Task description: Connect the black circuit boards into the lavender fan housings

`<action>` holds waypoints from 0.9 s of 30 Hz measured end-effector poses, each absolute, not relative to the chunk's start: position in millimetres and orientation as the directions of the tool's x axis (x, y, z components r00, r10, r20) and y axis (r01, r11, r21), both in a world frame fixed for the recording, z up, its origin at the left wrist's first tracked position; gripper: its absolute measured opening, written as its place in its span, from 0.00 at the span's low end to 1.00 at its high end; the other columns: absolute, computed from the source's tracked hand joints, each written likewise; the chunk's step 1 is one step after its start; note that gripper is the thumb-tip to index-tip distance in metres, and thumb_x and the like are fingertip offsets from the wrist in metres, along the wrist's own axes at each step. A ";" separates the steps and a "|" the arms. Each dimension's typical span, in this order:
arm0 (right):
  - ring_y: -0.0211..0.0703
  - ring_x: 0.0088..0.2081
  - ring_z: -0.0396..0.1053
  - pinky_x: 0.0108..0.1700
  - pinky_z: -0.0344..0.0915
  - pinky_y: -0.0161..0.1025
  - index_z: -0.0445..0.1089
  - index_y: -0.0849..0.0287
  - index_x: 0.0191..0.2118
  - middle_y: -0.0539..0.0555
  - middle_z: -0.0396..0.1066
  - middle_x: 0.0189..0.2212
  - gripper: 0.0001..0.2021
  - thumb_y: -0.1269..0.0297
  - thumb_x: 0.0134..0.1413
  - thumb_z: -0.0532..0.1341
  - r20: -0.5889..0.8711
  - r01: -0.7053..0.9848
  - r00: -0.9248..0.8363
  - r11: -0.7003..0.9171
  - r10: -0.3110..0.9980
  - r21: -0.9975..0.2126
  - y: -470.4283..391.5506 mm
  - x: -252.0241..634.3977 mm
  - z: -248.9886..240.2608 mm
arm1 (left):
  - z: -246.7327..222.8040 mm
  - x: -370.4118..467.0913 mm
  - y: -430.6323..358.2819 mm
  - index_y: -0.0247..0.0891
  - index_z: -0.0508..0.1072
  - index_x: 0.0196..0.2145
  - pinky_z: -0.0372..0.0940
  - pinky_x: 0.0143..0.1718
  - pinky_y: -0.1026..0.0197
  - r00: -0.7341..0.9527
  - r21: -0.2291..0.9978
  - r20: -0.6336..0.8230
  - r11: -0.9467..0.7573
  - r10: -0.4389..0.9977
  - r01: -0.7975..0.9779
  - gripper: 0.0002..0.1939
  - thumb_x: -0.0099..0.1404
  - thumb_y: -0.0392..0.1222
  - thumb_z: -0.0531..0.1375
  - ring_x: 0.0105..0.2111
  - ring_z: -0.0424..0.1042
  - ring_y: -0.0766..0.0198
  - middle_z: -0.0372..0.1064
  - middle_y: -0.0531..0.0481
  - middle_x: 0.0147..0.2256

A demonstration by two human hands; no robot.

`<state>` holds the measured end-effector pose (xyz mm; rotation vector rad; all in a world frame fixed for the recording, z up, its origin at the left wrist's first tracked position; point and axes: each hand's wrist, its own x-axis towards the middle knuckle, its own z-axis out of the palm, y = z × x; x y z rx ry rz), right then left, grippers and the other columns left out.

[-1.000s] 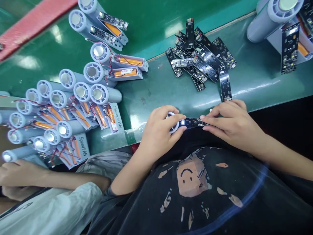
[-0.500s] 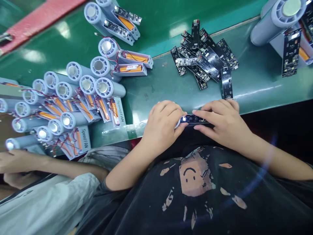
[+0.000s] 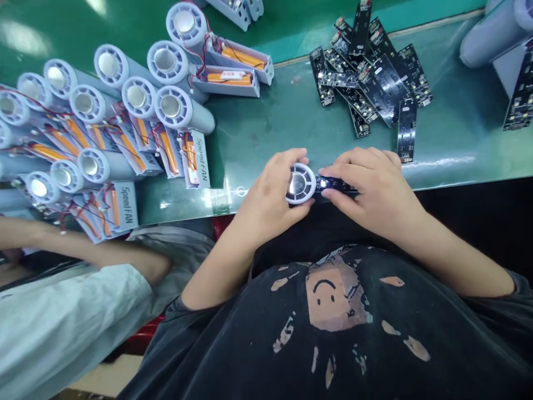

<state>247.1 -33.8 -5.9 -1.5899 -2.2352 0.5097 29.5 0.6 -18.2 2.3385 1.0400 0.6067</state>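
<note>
My left hand point(image 3: 270, 186) is wrapped round a grey fan housing point(image 3: 300, 184), its round spoked end turned up toward me. A black circuit board point(image 3: 331, 184) with a bright spot at its left end lies against the housing's right side. Fingers and thumb of my right hand point(image 3: 366, 180) close on that board from above and below, hiding its right part. Both hands are at the front edge of the green table point(image 3: 258, 128). The lower part of the housing is out of sight.
Several grey fan housings point(image 3: 172, 105) with orange batteries point(image 3: 169, 151) and red wires crowd the left. Black circuit boards point(image 3: 383, 78) lie piled at the back. Another housing point(image 3: 487, 39) stands far right. A co-worker's arm point(image 3: 83, 241) reaches in at lower left.
My left hand has turned the fan housing so its round end now shows. My right hand has shifted slightly left along the board. The whole view has moved a little.
</note>
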 end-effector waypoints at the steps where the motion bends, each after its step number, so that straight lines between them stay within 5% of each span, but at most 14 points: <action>1: 0.50 0.46 0.67 0.47 0.53 0.48 0.75 0.50 0.49 0.54 0.74 0.44 0.12 0.59 0.65 0.59 0.069 0.821 -0.312 0.305 0.948 -0.483 -33.0 246.1 -5.7 | -18.9 30.0 1.0 0.41 0.57 0.62 0.66 0.60 0.44 0.610 0.607 0.191 -0.581 0.769 0.542 0.34 0.62 0.37 0.64 0.56 0.68 0.51 0.68 0.42 0.55; 6: 0.53 0.45 0.67 0.45 0.54 0.50 0.77 0.49 0.44 0.54 0.73 0.41 0.10 0.59 0.65 0.58 0.046 0.848 -0.327 0.314 0.944 -0.427 -29.3 245.2 3.7 | -19.3 32.6 1.7 0.47 0.61 0.60 0.64 0.61 0.37 0.608 0.621 0.193 -0.575 0.770 0.532 0.30 0.63 0.39 0.64 0.58 0.67 0.47 0.67 0.46 0.56; 12: 0.55 0.45 0.67 0.45 0.55 0.52 0.77 0.52 0.40 0.56 0.71 0.39 0.08 0.59 0.63 0.61 0.014 0.873 -0.345 0.326 0.938 -0.363 -26.5 241.7 13.8 | -16.4 38.0 -1.1 0.49 0.58 0.63 0.66 0.60 0.42 0.566 0.690 0.182 -0.514 0.804 0.509 0.34 0.62 0.35 0.63 0.57 0.68 0.49 0.67 0.45 0.54; 19: 0.57 0.45 0.67 0.46 0.59 0.55 0.75 0.50 0.46 0.57 0.69 0.41 0.10 0.55 0.64 0.59 0.045 0.894 -0.324 0.321 0.945 -0.311 -31.4 243.3 1.8 | -14.7 40.3 0.4 0.49 0.59 0.63 0.69 0.58 0.45 0.537 0.725 0.189 -0.486 0.822 0.488 0.35 0.60 0.35 0.64 0.57 0.68 0.49 0.66 0.44 0.54; 27: 0.57 0.45 0.67 0.45 0.62 0.54 0.68 0.49 0.57 0.60 0.71 0.41 0.17 0.56 0.64 0.59 0.038 0.849 -0.388 0.373 0.921 -0.373 -25.6 252.8 -2.4 | -17.5 32.3 -5.0 0.51 0.60 0.63 0.63 0.64 0.37 0.534 0.713 0.161 -0.472 0.830 0.518 0.39 0.57 0.46 0.70 0.65 0.60 0.42 0.62 0.45 0.60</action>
